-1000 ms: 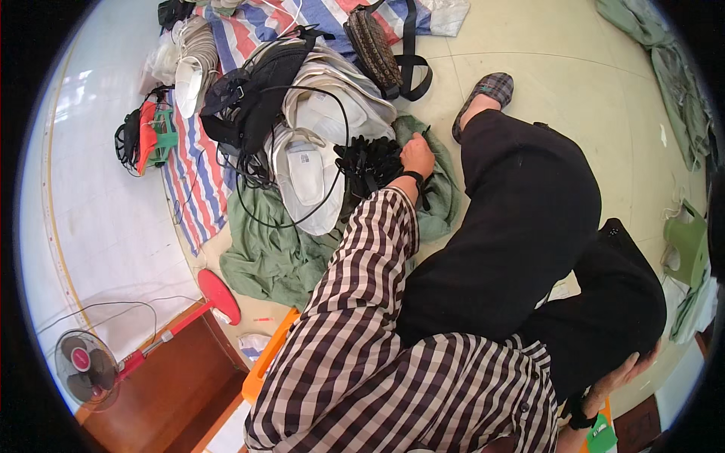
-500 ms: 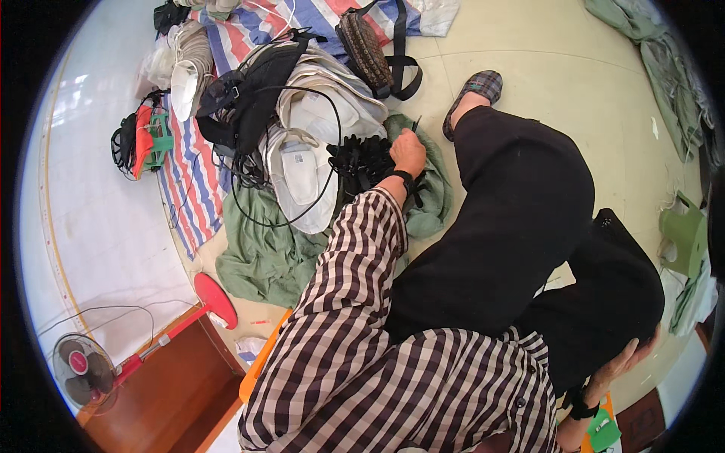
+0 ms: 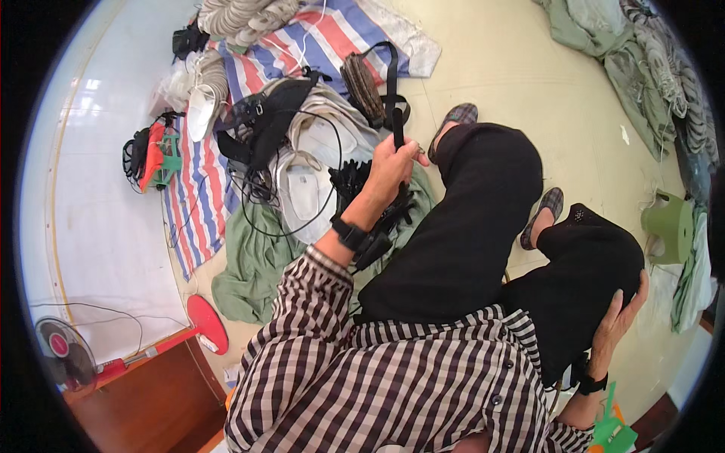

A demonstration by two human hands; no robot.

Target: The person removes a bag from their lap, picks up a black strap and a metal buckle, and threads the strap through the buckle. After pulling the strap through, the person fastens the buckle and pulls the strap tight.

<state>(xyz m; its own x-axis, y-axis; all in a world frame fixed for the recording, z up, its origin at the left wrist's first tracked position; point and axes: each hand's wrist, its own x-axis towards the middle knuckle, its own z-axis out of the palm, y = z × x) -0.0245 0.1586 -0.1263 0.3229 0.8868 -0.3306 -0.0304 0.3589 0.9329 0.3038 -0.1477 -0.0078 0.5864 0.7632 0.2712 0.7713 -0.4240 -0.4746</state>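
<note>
My left hand [image 3: 395, 167] is closed round a short, narrow black strip [image 3: 398, 127] that sticks up past the fingers; its exact kind I cannot make out. Partly behind my left wrist, a heap of small black pieces [image 3: 349, 178] lies on a green cloth [image 3: 253, 260]. Beside the heap are stacked pale, shoe-sole-shaped pieces [image 3: 306, 185], with a loop of black cable across them. My right hand [image 3: 621, 321] rests on my right knee, its fingers stretched out and holding nothing.
A black bag [image 3: 268, 128] and a brown bag [image 3: 361, 84] with a strap lie beyond the pile on a striped sheet [image 3: 192, 200]. A fan [image 3: 64, 347] stands at lower left, a green stool [image 3: 668, 226] at right. More green cloth [image 3: 634, 98] lies at far right.
My left hand has risen off the black heap, lifting the black strip. My view has shifted and my legs have moved; a second foot now shows. My right hand stays at the right knee.
</note>
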